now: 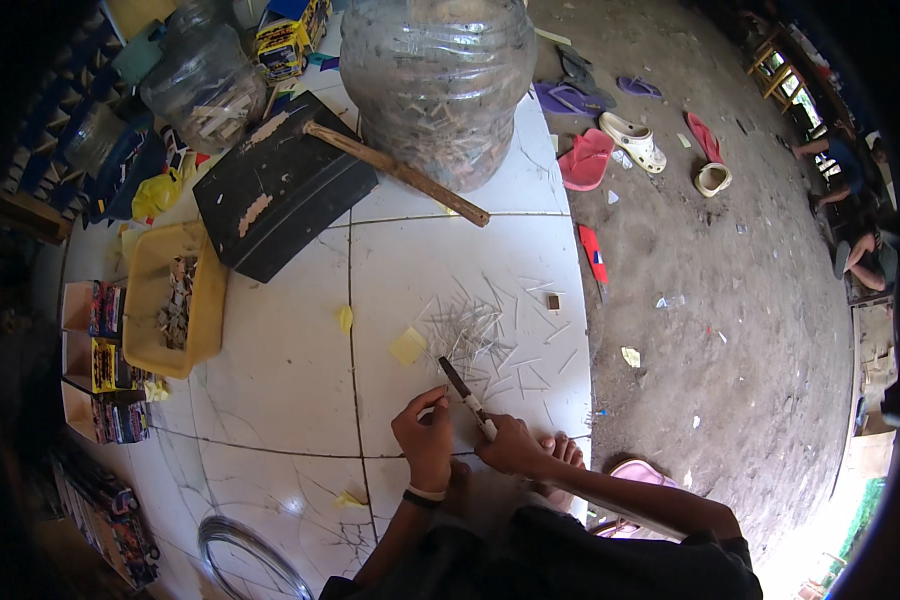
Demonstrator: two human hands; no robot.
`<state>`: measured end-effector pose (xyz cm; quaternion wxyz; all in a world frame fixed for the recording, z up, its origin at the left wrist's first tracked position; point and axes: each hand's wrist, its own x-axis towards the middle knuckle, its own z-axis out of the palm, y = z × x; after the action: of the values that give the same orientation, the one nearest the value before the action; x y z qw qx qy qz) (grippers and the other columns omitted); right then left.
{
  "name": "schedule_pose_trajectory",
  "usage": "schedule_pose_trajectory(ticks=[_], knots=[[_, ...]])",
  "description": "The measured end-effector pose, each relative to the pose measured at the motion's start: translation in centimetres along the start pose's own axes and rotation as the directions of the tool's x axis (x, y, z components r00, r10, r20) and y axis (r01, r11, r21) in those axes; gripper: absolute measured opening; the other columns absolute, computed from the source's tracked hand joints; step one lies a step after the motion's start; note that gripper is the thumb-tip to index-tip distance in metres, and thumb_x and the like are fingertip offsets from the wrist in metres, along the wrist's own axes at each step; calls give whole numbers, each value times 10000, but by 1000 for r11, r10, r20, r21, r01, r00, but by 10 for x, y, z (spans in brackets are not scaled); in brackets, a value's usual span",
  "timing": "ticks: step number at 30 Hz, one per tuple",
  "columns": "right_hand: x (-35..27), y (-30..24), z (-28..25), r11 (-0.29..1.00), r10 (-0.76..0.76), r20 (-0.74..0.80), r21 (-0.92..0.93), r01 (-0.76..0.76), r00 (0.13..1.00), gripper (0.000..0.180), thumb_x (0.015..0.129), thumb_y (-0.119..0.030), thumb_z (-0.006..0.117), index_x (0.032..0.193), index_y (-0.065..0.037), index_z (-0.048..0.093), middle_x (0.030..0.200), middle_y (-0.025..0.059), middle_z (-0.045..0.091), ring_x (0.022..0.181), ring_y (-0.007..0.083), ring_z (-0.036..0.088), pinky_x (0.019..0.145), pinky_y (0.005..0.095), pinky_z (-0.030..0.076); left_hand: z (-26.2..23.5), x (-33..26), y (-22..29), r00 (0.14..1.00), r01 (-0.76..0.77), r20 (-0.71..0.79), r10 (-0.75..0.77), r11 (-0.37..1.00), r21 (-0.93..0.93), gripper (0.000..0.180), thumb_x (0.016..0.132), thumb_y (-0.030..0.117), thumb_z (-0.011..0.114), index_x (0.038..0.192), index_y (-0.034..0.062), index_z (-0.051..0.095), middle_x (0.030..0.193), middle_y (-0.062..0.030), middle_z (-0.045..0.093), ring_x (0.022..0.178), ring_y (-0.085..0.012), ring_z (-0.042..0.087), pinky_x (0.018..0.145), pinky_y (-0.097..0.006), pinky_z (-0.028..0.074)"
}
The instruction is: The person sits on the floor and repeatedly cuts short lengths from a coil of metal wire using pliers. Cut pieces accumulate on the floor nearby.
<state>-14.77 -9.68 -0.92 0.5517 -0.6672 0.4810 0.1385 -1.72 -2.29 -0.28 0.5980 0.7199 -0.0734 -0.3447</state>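
Note:
My right hand (511,446) is closed round the pale handle of a knife-like tool with a narrow dark blade (452,374), which points up and left. Beside it, my left hand (425,436) has its fingers curled into a pinch near the blade; whatever sits between the fingertips is too small to make out. Just beyond both hands, a loose heap of thin, pale, straight pieces (462,330) lies scattered on the white tiles. A square of yellow paper (408,346) rests at the heap's left, and a small brown block (554,301) at its right.
A large clear plastic container (440,90) stands at the far end. Left of it are a black box (280,190) with a wooden-handled tool (395,172) across it, and a yellow tub (210,325). A wire coil (245,550) lies near left. Footwear litters the ground right.

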Motion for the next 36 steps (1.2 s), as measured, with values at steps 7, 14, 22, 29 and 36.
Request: schedule_pose_trajectory(ticks=[7, 14, 22, 29, 36], knots=[[-12, 3, 15, 939, -253, -201, 183, 290, 946, 401, 975, -198, 641, 1330, -29, 565, 1096, 253, 693, 1072, 395, 676, 927, 467, 504, -11, 9, 13, 1000, 19, 14, -19, 1000, -20, 170, 947, 7, 662, 1089, -52, 733, 817, -20, 656, 637, -68, 533, 566, -226, 423], [-30, -2, 16, 923, -333, -187, 135, 360, 924, 558, 999, -188, 630, 1484, 3, 430, 1224, 274, 649, 1166, 424, 629, 1000, 465, 474, -3, 11, 22, 998, 61, 38, -57, 992, -106, 186, 947, -5, 656, 1104, -80, 721, 874, -41, 685, 655, -76, 557, 591, -222, 440], [-29, -7, 11, 927, -334, -233, 94, 362, 914, 512, 997, -164, 622, 1451, 5, 458, 1236, 296, 641, 1169, 460, 615, 988, 470, 475, -1, 6, 22, 994, 103, 53, -99, 993, -59, 191, 950, 4, 659, 1112, -77, 721, 900, -58, 702, 669, -86, 584, 607, -233, 472], [-9, -12, -3, 936, -275, -313, 127, 327, 909, 481, 982, -136, 622, 1419, -9, 465, 1114, 309, 661, 1081, 513, 626, 908, 524, 504, 3, 0, 27, 991, 8, 132, -15, 999, 54, 192, 952, 19, 671, 1112, -70, 731, 877, -56, 701, 682, -92, 573, 624, -240, 481], [-12, -13, -7, 905, -386, -311, 56, 422, 869, 603, 986, -112, 610, 1537, -51, 373, 1190, 328, 624, 1131, 512, 600, 941, 530, 482, 0, -3, 20, 996, -44, 80, 41, 998, 43, 183, 945, 9, 673, 1102, -51, 744, 939, -89, 741, 769, -108, 630, 675, -252, 510]])
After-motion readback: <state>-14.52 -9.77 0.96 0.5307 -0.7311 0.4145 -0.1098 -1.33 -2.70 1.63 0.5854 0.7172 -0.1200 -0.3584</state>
